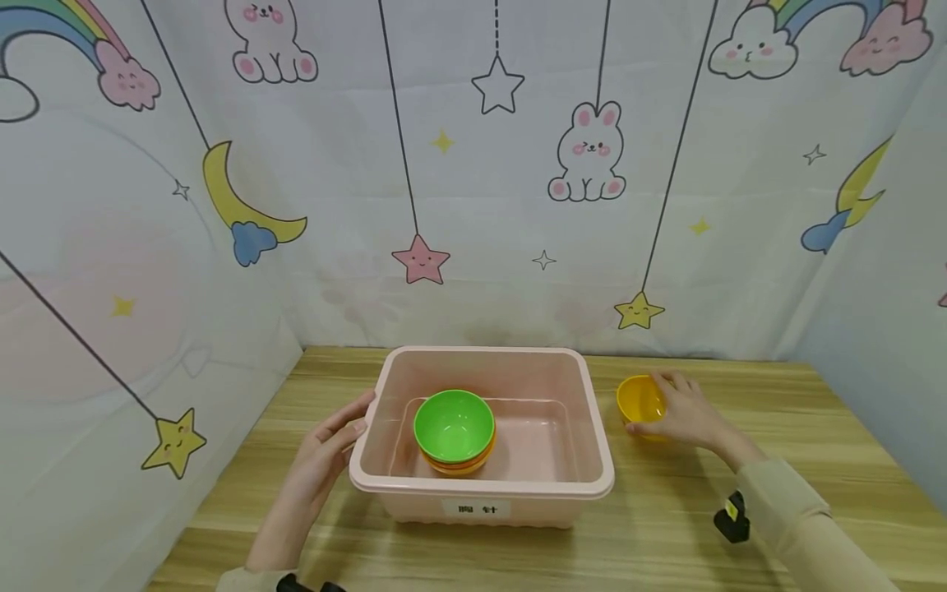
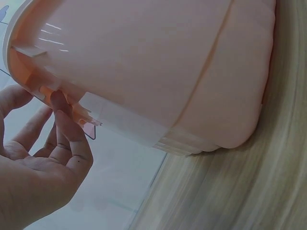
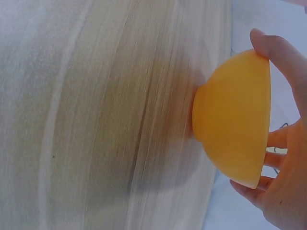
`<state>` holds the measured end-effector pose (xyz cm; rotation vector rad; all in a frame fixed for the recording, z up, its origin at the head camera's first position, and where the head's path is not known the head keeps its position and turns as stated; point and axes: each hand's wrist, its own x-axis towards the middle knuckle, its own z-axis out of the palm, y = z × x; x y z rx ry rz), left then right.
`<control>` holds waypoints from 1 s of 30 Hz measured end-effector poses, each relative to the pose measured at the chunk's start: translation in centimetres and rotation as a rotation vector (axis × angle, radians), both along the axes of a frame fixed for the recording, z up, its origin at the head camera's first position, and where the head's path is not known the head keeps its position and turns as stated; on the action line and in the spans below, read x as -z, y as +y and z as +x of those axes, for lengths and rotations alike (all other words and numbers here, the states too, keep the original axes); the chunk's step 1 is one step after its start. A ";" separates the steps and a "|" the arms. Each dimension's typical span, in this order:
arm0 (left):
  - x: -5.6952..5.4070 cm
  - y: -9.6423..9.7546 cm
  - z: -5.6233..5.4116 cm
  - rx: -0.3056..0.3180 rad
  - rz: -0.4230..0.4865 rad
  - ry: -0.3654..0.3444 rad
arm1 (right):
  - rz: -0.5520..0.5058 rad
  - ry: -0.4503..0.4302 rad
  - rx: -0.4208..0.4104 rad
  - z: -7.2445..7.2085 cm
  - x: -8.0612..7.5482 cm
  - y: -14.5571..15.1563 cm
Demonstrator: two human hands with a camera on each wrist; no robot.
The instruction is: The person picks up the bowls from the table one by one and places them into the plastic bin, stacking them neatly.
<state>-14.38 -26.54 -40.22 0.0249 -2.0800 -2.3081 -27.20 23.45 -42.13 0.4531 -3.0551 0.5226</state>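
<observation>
A pink plastic tub (image 1: 481, 489) stands on the table, with a green bowl (image 1: 454, 425) nested on top of orange-yellow bowls (image 1: 460, 469) in its left part. My left hand (image 1: 321, 452) holds the tub at its left rim. In the left wrist view the fingers (image 2: 72, 136) curl up against the tub's rim. To the right of the tub, my right hand (image 1: 688, 415) grips a yellow bowl (image 3: 235, 120) by its rim, thumb on one side and fingers on the opposite side. The bowl is upright, its base at or just above the tabletop; I cannot tell which.
The wood-grain table (image 1: 636, 534) runs back to a white cloth (image 1: 481, 304) printed with stars, rabbits and moons, which also hangs at both sides. A label (image 1: 476, 509) is stuck on the tub's front. A black wrist device (image 1: 732, 518) sits by the right sleeve.
</observation>
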 end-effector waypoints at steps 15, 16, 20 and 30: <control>0.0 0.0 0.1 0.004 -0.016 -0.004 | 0.022 0.062 -0.040 1.6 -1.1 -0.4; 0.1 0.0 0.1 0.003 -0.016 -0.002 | 0.023 0.069 -0.047 1.9 -1.3 -0.5; 0.1 -0.2 0.1 0.007 -0.021 0.002 | 0.035 0.101 -0.075 2.7 -1.9 -0.9; 0.2 -0.5 -0.1 0.013 -0.012 -0.013 | 0.055 0.144 -0.123 4.5 -3.3 -1.8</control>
